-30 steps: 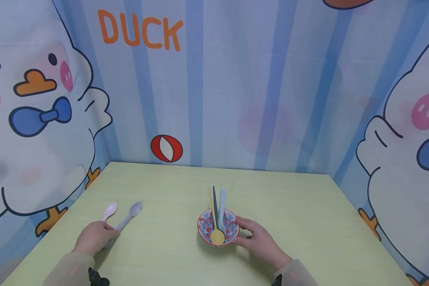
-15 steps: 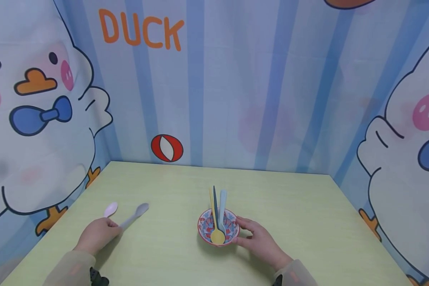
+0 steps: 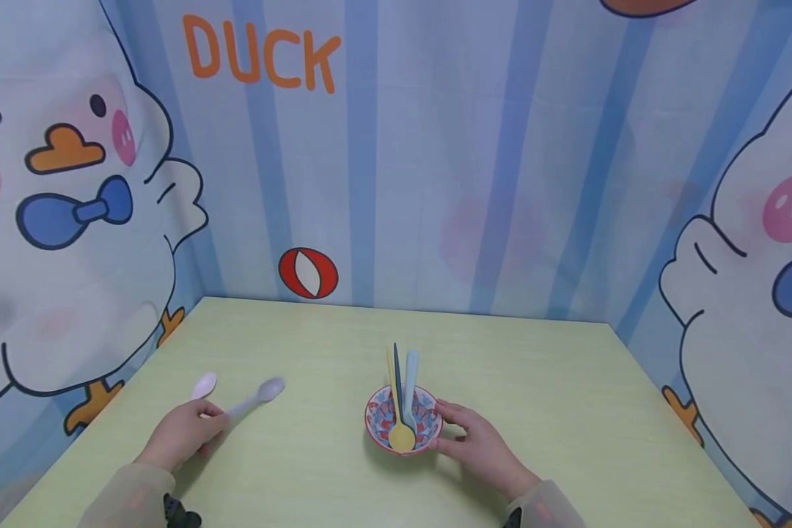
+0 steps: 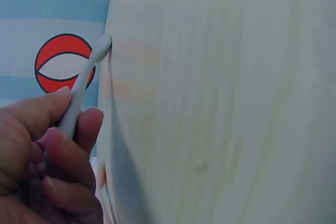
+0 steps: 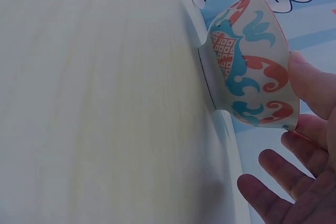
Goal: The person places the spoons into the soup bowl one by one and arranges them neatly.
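Observation:
At the left of the head view my left hand (image 3: 181, 434) pinches a greyish-lavender spoon (image 3: 257, 398) by its handle. In the left wrist view the thumb and fingers close round the spoon's handle (image 4: 77, 98), the scoop end pointing away. A pink spoon (image 3: 204, 386) lies beside that hand, its handle partly hidden behind it. My right hand (image 3: 478, 449) holds the rim of a red-and-blue patterned bowl (image 5: 252, 72) with thumb and index finger, its other fingers spread. Inside the bowl lean a yellow spoon (image 3: 401, 438), a dark blue utensil (image 3: 398, 381) and a light blue one (image 3: 411, 381).
The pale green-yellow table (image 3: 317, 477) reaches back to a striped blue cloth backdrop (image 3: 429, 147). Printed duck figures cover the side walls. The bowl stands near the table's middle, with bare tabletop between it and the left hand.
The left hand has shifted slightly right, and the lavender spoon has moved right and swung to a flatter angle, its handle end now inside the hand. The right hand and bowl stay put.

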Motion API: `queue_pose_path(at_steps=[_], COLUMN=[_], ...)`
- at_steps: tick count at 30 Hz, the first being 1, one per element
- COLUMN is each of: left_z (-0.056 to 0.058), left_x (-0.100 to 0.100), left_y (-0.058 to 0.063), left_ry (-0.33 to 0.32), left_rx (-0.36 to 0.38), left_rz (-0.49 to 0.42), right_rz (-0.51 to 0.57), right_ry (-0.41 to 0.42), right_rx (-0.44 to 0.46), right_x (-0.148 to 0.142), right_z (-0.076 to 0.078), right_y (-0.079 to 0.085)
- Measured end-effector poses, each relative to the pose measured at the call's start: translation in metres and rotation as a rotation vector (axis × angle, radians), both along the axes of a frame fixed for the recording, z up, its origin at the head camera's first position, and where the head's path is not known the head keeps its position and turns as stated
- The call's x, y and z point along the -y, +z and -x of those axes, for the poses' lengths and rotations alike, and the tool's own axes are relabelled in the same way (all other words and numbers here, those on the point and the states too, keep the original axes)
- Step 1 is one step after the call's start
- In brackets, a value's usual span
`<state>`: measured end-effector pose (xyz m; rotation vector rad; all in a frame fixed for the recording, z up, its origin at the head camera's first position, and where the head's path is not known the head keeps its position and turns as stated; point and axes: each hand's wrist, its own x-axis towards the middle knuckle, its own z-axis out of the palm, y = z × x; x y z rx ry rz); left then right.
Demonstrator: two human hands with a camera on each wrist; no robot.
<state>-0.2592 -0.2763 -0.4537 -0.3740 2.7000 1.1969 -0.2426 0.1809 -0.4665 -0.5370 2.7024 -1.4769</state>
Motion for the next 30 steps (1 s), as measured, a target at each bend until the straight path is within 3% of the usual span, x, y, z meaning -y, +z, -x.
queue_pose_path(at_steps=[8,16,23,30], left_z=[0.002,0.002,0.002,0.002], left_x=[0.002,0.003,0.002,0.000], left_y=[-0.003,-0.008,-0.010,-0.009], left_ry=[-0.001,0.004,0.107,0.235], left_rx=[-0.039,-0.023,-0.022,-0.021], left_rz=[-0.065,-0.187,-0.319,-0.511], right_rz=[0.005,0.009,0.016,0.012], right_ry=[-0.001,0.003,0.004,-0.002], right_rx=[0.000,-0.003,-0.004,0.006], right_x=[0.000,0.000,0.000,-0.001], right_z=[0.000,0.000,0.000,0.000], right_y=[-0.001,-0.001,-0.001,-0.001])
